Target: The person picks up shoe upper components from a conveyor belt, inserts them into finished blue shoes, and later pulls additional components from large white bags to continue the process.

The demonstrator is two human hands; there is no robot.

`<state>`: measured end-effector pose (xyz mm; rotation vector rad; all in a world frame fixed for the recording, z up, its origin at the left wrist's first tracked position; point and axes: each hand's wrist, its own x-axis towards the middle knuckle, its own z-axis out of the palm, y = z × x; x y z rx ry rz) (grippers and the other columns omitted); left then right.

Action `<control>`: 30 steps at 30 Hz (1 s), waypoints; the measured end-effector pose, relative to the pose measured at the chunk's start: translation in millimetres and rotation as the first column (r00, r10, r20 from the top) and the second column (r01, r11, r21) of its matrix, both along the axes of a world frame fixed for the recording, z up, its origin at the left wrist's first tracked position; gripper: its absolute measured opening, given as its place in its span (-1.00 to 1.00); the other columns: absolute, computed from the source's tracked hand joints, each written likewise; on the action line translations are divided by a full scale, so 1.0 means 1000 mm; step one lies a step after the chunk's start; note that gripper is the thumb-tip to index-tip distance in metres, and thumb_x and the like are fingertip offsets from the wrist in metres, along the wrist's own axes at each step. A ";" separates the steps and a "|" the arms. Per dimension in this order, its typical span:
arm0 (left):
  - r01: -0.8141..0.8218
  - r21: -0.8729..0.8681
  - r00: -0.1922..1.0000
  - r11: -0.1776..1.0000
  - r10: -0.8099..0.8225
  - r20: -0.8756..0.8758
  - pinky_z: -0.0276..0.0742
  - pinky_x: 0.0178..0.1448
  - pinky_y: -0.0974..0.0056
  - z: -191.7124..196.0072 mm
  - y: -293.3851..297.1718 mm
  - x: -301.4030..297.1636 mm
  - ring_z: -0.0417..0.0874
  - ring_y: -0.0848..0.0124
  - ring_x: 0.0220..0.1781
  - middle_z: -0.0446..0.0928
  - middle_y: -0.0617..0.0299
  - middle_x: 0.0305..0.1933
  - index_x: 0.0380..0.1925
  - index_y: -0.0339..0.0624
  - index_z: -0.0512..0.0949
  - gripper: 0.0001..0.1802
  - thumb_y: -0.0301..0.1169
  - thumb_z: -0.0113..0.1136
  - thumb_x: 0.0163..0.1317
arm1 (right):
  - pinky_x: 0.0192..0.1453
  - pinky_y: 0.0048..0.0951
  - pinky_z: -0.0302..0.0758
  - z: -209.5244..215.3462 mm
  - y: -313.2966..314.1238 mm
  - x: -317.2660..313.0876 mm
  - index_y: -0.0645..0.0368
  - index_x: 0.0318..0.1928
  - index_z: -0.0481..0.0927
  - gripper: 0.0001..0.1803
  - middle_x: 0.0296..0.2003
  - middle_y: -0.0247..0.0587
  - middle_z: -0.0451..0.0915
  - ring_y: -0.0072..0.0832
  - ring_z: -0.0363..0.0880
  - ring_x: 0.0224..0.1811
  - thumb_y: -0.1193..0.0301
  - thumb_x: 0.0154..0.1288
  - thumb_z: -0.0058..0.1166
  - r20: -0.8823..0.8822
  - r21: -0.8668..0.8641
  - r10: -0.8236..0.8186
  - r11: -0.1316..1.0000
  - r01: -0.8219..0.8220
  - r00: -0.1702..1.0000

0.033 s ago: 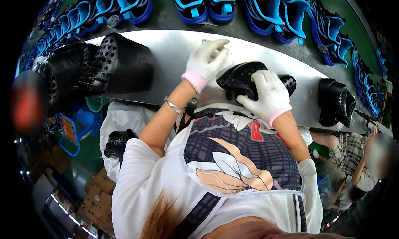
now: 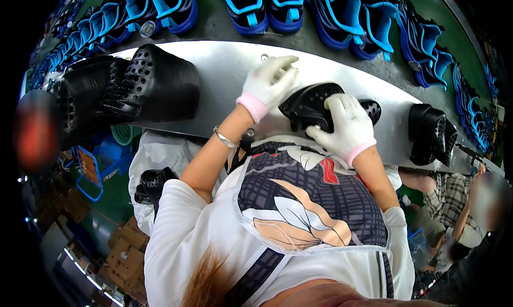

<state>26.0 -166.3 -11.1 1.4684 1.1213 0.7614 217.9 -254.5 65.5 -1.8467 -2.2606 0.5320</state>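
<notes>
Both hands wear white gloves with pink cuffs. My right hand (image 2: 347, 123) grips a black clog (image 2: 307, 105) on the metal bench, its thumb and fingers on the clog's near right part. A perforated end (image 2: 371, 110) of black material shows past the fingers; whether it belongs to the same clog is hidden. My left hand (image 2: 269, 81) hovers over the bench just left of the clog, fingers loosely bent and apart, holding nothing. Further left lie large nested black clogs (image 2: 160, 83) with round holes.
The shiny metal bench (image 2: 227, 67) curves across in front of me. Smaller black clogs (image 2: 426, 133) sit at its right end. Beyond it, several blue-and-black shoes (image 2: 251, 10) stand in a row. A blue folding frame (image 2: 90, 173), cardboard boxes (image 2: 125, 253) and a seated person (image 2: 454, 200) are around.
</notes>
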 end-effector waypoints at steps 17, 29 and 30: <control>0.266 0.219 0.923 0.939 -0.183 -0.337 0.53 0.15 0.19 0.000 -0.005 0.011 0.62 0.14 0.07 0.53 -0.02 0.10 0.18 -0.16 0.49 -0.44 -0.16 0.25 0.22 | 0.15 -0.21 0.46 0.014 -0.003 0.020 0.15 0.03 0.54 -0.48 0.03 -0.10 0.55 -0.10 0.51 0.05 0.25 0.04 0.31 -0.145 0.003 0.028 1.000 -0.028 0.989; 0.690 0.316 0.717 0.651 -0.557 -0.419 0.37 0.34 0.05 0.017 -0.017 -0.002 0.41 -0.01 0.24 0.42 0.03 0.27 0.12 -0.09 0.56 -0.26 -0.11 0.42 -0.15 | 0.24 -0.20 0.44 -0.012 -0.059 0.053 0.14 0.16 0.45 -0.24 0.15 0.00 0.42 -0.08 0.43 0.19 0.10 -0.06 0.36 0.063 -0.149 -0.421 0.893 0.425 0.905; 0.676 0.310 0.725 0.668 -0.528 -0.443 0.38 0.32 0.04 0.017 -0.021 -0.002 0.42 -0.01 0.23 0.42 0.03 0.27 0.11 -0.09 0.56 -0.26 -0.09 0.42 -0.15 | 0.24 -0.20 0.44 -0.016 -0.054 0.052 0.14 0.16 0.45 -0.24 0.14 0.01 0.42 -0.07 0.43 0.19 0.10 -0.06 0.36 0.044 -0.146 -0.413 0.898 0.414 0.910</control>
